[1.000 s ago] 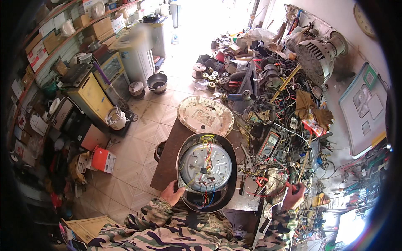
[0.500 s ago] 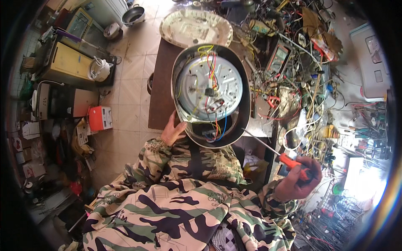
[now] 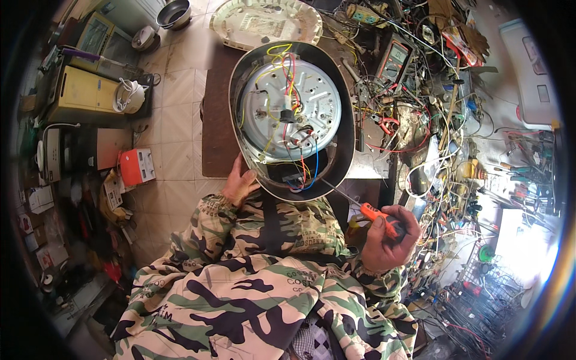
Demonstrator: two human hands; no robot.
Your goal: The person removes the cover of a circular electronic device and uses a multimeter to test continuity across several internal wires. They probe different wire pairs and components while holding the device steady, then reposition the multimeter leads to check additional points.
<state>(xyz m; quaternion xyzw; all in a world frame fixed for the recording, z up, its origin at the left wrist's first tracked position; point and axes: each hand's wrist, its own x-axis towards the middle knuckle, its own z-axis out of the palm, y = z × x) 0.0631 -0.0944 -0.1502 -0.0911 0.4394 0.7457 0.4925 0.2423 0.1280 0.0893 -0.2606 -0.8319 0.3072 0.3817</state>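
Left hand (image 3: 241,183) steadies opened cooker (image 3: 291,117) (wires inside); right hand (image 3: 387,240) grips screwdriver (image 3: 375,217).

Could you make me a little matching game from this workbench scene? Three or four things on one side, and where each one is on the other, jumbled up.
Things:
1. opened cooker base
2. screwdriver
3. pale round cover plate
4. multimeter

Places:
A. lying flat beyond the cooker, at the bench's far end
B. among the tangled wires to the right of the cooker
C. held in the right hand
D. upside down in front of the person, its rim touched by the left hand

Pairs: 1-D, 2-C, 3-A, 4-B
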